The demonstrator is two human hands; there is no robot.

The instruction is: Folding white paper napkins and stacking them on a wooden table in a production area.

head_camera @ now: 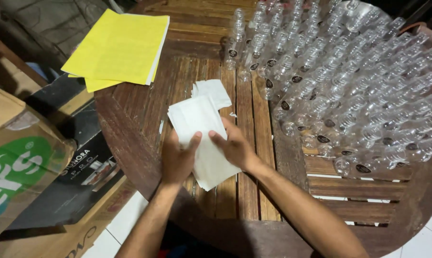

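My left hand and my right hand both hold a stack of white paper sheets above a round slatted wooden table. The thumbs press on top of the stack near its lower part. More white sheets lie on the table just beyond the held stack. A large crowd of small clear plastic bottles, some with dark round labels, lies to the right of my hands.
Yellow paper sheets rest on the table's far left edge. Cardboard boxes and a dark box stand on the floor to the left. White floor tiles show below the table.
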